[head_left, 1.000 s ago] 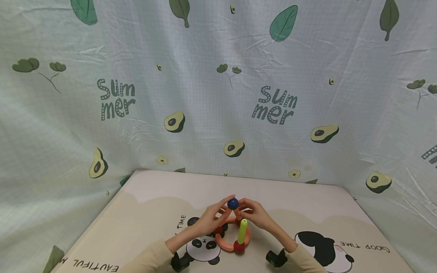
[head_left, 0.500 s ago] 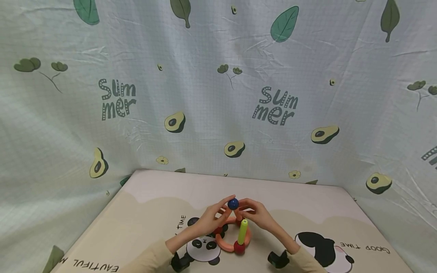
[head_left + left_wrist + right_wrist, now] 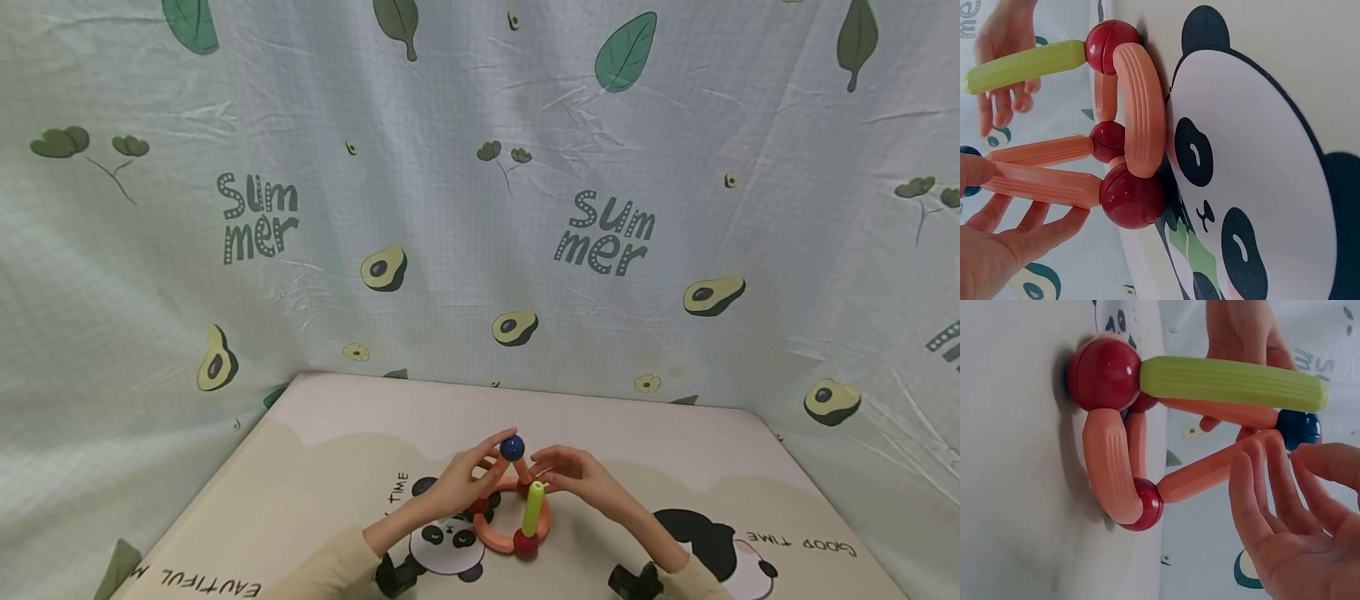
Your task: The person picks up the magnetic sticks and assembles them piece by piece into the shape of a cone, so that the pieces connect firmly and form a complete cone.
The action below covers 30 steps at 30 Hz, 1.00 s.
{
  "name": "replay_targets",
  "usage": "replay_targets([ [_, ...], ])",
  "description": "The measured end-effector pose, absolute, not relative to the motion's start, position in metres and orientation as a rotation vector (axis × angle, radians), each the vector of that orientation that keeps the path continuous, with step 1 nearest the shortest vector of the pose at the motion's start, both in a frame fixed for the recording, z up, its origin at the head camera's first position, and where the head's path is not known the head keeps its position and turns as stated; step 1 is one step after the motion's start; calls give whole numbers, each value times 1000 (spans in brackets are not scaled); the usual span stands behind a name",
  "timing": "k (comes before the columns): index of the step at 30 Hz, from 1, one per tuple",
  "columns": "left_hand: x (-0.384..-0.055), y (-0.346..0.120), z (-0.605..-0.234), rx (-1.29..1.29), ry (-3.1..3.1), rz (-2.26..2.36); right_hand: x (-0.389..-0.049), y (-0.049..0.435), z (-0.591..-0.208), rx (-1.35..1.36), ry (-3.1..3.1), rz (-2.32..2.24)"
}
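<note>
A toy frame of rods and balls stands on the table. Its base ring joins curved orange rods [image 3: 1142, 112] with red balls [image 3: 1133, 197]. Two straight orange rods [image 3: 1204, 472] slant up from the ring to a blue ball [image 3: 512, 448]. From the nearest red ball [image 3: 527, 544] a yellow-green rod [image 3: 533, 510] sticks upward, its top end free. My left hand [image 3: 459, 485] pinches the left slanting rod just below the blue ball, thumb on one side and fingers on the other. Beside the other slanting rod, my right hand [image 3: 587, 482] has loosely bent, spread fingers and grips nothing.
The table cover [image 3: 330, 467] carries printed panda and dog faces and lettering. A printed cloth [image 3: 450, 208] hangs behind the table. Dark wrist-worn devices [image 3: 634, 582] sit at both wrists near the front.
My right hand has let go near the top of the frame and drawn back a little to the right. The left hand and the frame stay in place.
</note>
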State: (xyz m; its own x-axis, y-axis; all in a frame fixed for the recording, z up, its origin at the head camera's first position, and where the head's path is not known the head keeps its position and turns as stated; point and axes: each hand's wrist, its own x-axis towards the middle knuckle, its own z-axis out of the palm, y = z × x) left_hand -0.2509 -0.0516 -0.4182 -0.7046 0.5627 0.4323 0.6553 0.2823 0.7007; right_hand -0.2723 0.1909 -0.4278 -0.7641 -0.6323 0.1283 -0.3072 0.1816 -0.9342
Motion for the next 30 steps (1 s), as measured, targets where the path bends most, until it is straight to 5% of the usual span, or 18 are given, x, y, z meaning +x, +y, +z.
replay_targets([
  [30, -268, -54, -437, -1144, -2484, -1495, -259, 180, -435, -861, 2084, -1528],
])
